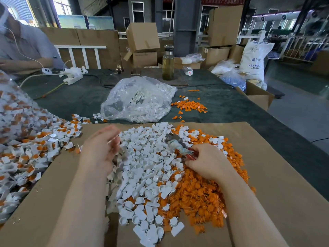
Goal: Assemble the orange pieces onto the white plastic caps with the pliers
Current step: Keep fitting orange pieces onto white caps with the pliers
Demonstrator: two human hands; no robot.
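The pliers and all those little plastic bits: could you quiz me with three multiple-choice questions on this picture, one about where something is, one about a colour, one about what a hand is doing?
1. Where does the tall bottle stand?
A. At the far side of the table, behind the clear bag
B. On the brown cardboard sheet
C. On the floor

2. What colour are the handles of the pliers?
A. Blue
B. Red
C. Yellow

3. What is the right hand doing?
A. Lying flat and holding nothing
B. Lifting the bottle
C. Gripping the pliers

Answers:
1 A, it rises beyond the clear bag of white caps.
2 B, red shows at the fingers.
3 C, its fingers curl round the handles over the pile, while the blurred left hand looks open.
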